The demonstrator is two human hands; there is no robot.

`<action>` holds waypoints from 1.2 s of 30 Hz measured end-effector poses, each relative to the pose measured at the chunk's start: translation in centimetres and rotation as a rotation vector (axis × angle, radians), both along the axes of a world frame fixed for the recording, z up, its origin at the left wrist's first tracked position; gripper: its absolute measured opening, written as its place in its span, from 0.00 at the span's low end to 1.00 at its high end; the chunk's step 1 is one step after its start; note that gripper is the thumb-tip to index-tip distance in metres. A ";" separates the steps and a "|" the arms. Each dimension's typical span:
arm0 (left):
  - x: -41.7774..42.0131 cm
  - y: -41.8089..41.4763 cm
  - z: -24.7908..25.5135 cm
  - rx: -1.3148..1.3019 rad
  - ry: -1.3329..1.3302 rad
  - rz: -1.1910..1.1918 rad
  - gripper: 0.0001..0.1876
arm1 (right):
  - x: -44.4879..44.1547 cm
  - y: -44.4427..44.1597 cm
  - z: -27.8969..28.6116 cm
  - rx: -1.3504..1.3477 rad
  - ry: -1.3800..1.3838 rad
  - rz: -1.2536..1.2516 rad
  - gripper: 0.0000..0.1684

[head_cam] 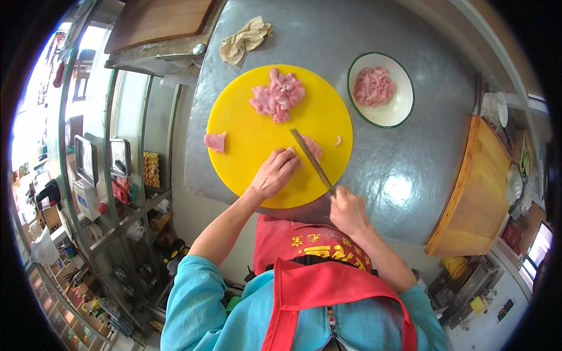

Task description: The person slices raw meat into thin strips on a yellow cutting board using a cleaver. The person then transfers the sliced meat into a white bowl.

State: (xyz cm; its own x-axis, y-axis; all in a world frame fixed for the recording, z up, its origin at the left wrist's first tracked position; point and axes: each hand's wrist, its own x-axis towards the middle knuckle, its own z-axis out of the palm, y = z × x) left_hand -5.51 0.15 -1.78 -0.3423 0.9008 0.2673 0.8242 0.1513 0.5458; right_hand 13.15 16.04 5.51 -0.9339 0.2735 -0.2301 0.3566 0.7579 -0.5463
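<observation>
On a round yellow cutting board (246,118) my left hand (277,172) presses down a piece of raw meat, its fingers curled and covering most of it. My right hand (349,210) grips the handle of a kitchen knife (311,159), whose blade slants across the board just right of my left fingertips. Cut raw meat (312,147) lies against the blade's right side. Farther up the board sits a heap of raw meat pieces (279,94). One separate slab of meat (215,142) rests at the left rim, and a small scrap (337,140) near the right rim.
A white enamel bowl with a green rim (386,116) holds sliced meat on the metal table (395,153). A crumpled tan cloth (246,40) lies beyond the board. Wooden boards stand at upper left (162,22) and right (472,188). Glass partitions (127,109) run along the left.
</observation>
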 end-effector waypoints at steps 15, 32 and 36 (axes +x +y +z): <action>-0.4 0.3 -0.1 0.021 -0.004 -0.013 0.13 | -5.4 -1.2 -1.0 -0.063 -0.093 0.025 0.08; -0.2 0.0 0.6 -0.010 0.034 0.022 0.14 | -0.5 -0.9 0.8 -0.082 -0.064 0.044 0.07; -0.2 0.0 0.0 0.017 -0.039 0.040 0.13 | -3.3 -1.1 0.2 -0.051 -0.129 0.065 0.07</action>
